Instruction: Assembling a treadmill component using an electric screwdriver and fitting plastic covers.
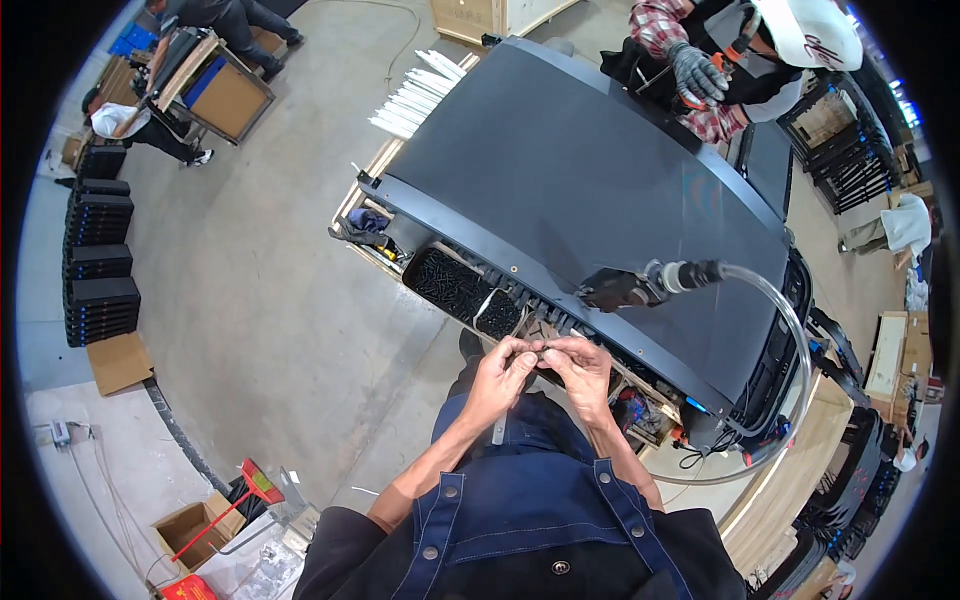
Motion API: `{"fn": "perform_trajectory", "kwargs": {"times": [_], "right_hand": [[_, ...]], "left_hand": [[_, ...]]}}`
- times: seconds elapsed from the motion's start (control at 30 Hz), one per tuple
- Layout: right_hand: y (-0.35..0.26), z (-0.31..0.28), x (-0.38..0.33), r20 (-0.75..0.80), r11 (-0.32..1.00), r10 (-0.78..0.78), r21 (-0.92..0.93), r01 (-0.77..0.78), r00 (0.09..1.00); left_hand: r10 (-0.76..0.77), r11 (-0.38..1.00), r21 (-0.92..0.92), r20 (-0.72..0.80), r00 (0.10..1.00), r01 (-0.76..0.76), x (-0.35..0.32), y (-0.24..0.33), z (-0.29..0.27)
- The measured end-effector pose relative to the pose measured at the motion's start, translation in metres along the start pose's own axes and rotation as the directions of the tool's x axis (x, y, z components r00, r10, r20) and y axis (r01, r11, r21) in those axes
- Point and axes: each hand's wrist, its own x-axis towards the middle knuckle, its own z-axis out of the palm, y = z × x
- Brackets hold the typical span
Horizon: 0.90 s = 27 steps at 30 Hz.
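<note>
Your left hand [503, 366] and right hand [577, 362] meet fingertip to fingertip, both pinched closed on a small dark part [540, 349] at the panel's [560, 170] near edge.

We wear a dark blue denim apron [520, 500] with pale stitching and round metal snaps. Beneath it sits a black top, sleeves pushed up, leaving our forearms bare.
</note>
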Motion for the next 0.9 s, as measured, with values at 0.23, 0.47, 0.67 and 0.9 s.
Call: {"fn": "perform_trajectory", "kwargs": {"times": [0.23,0.47,0.67,0.9], "right_hand": [[-0.026,-0.024,-0.025,0.090,0.975,-0.188,-0.101,0.197,0.978],[-0.048,-0.045,-0.031,0.163,0.994,-0.083,-0.054,0.093,0.983],[-0.042,-0.056,-0.036,0.234,0.944,0.111,0.278,-0.176,0.966],[-0.013,-0.056,-0.040,0.364,0.730,0.229,0.549,-0.406,0.903]], "left_hand": [[0.012,0.990,-0.140,0.038,0.999,-0.006,-0.019,0.001,0.034],[0.075,0.997,-0.021,0.016,0.997,-0.075,-0.027,0.004,0.056],[0.225,0.955,0.206,-0.025,0.974,-0.215,-0.025,0.015,0.063],[0.565,0.549,0.605,0.240,0.789,-0.577,-0.011,0.041,0.045]]}}
